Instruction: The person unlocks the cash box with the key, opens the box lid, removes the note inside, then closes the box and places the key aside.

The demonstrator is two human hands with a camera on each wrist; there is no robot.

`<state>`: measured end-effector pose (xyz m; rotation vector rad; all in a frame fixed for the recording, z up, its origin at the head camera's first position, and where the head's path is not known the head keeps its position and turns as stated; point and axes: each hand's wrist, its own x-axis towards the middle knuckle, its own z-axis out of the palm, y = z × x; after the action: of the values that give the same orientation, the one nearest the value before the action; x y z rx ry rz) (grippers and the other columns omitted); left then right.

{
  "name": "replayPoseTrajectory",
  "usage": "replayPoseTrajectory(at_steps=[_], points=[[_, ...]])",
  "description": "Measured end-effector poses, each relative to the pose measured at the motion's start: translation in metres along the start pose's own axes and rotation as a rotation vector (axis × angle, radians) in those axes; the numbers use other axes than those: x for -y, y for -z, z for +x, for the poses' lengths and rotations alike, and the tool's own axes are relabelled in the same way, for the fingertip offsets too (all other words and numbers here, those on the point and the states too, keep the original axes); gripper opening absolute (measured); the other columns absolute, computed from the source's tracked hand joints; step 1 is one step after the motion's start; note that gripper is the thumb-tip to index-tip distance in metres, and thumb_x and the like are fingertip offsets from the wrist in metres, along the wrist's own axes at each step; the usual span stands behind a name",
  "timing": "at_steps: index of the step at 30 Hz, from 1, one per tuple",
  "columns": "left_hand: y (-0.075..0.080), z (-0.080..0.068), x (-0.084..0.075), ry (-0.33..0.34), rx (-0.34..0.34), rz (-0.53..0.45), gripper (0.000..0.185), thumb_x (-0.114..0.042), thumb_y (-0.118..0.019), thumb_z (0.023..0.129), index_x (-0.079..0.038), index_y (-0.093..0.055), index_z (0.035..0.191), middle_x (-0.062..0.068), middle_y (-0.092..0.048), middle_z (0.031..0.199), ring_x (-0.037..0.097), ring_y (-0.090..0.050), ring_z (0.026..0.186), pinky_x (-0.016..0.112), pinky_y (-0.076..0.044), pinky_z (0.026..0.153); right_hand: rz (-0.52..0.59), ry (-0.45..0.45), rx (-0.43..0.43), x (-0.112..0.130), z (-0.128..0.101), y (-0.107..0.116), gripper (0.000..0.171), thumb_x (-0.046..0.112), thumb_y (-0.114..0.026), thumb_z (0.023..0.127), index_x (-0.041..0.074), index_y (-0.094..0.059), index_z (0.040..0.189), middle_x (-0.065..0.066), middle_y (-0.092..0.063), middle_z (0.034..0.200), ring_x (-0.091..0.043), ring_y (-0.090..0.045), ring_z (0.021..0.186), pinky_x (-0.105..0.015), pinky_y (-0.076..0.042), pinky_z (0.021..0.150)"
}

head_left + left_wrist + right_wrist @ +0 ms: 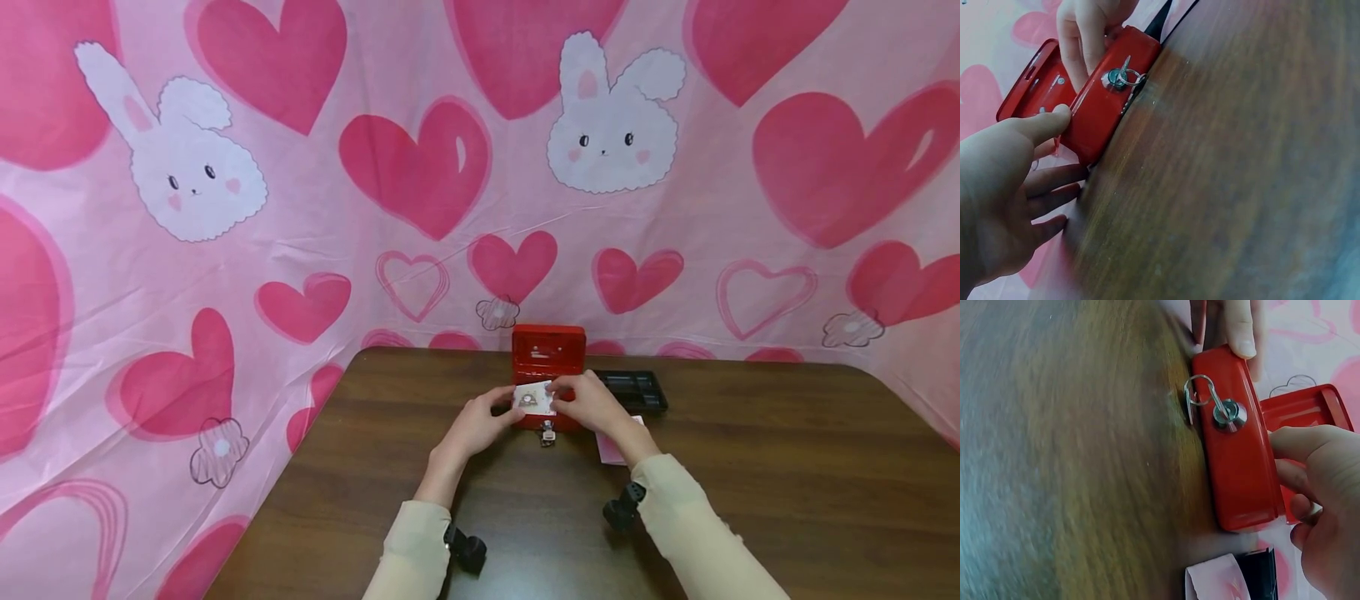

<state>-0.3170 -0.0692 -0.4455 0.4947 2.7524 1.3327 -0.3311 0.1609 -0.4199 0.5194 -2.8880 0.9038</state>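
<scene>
A red metal cash box [570, 422] stands on the table with its lid [549, 335] raised at the back. A key with a ring [1125, 74] is in the lock on its front. A white card [534, 400] with a small cartoon picture lies over the box opening. My left hand [476, 423] holds the left end of the box, thumb on the front rim and other fingers along the side. With curled fingers my right hand [592, 404] pinches the card's right edge; in the right wrist view these fingers [1297, 442] reach behind the front wall, which hides the card.
A black compartment tray [636, 390] sits on the brown wooden table [750, 483], just right of the box. A pink paper item [611, 450] lies partly under my right wrist. A pink cloth [525, 200] with hearts and rabbits hangs behind the table.
</scene>
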Motion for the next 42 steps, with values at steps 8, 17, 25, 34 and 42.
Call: replayPoseTrajectory(at_steps=[8, 17, 25, 34, 42], points=[[0.000, 0.000, 0.001, 0.005, 0.002, -0.005, 0.056, -0.045, -0.065, 0.094, -0.021, -0.054, 0.143, 0.003, -0.061, 0.139, 0.024, -0.056, 0.129, 0.054, -0.041, 0.110, 0.057, 0.013, -0.009, -0.001, 0.002, -0.003, 0.024, 0.017, -0.071, 0.088, 0.010, -0.073, 0.111, -0.006, -0.074, 0.097, -0.023, -0.064, 0.093, -0.050, -0.052, 0.096], [0.000, 0.001, 0.002, 0.011, 0.000, 0.001, 0.056, -0.046, -0.065, 0.093, -0.021, -0.055, 0.143, 0.003, -0.062, 0.138, 0.024, -0.056, 0.129, 0.054, -0.041, 0.110, 0.100, -0.012, -0.006, 0.005, -0.001, -0.002, 0.027, 0.016, -0.070, 0.089, 0.007, -0.073, 0.114, -0.010, -0.075, 0.103, -0.026, -0.065, 0.097, -0.052, -0.051, 0.097], [-0.002, 0.001, 0.005, 0.000, -0.001, -0.006, 0.056, -0.044, -0.066, 0.094, -0.020, -0.054, 0.143, 0.004, -0.062, 0.137, 0.024, -0.057, 0.127, 0.054, -0.042, 0.110, 0.096, -0.005, 0.011, 0.010, -0.001, -0.004, 0.028, 0.020, -0.068, 0.092, 0.007, -0.072, 0.117, -0.013, -0.073, 0.114, -0.031, -0.065, 0.106, -0.055, -0.049, 0.100], [-0.002, 0.002, 0.003, 0.012, 0.007, -0.004, 0.057, -0.048, -0.065, 0.093, -0.023, -0.054, 0.143, 0.002, -0.062, 0.138, 0.023, -0.056, 0.128, 0.053, -0.042, 0.109, 0.093, 0.020, -0.039, 0.010, -0.002, -0.007, 0.026, 0.020, -0.064, 0.094, 0.008, -0.073, 0.116, -0.014, -0.073, 0.114, -0.031, -0.065, 0.105, -0.057, -0.049, 0.101], [-0.001, 0.002, 0.003, 0.015, -0.002, -0.003, 0.056, -0.048, -0.064, 0.093, -0.024, -0.055, 0.143, 0.002, -0.061, 0.139, 0.024, -0.055, 0.129, 0.055, -0.042, 0.110, 0.141, -0.012, -0.061, 0.011, -0.005, -0.008, 0.035, 0.021, -0.074, 0.088, 0.010, -0.072, 0.120, -0.011, -0.073, 0.111, -0.026, -0.063, 0.092, -0.049, -0.055, 0.089]])
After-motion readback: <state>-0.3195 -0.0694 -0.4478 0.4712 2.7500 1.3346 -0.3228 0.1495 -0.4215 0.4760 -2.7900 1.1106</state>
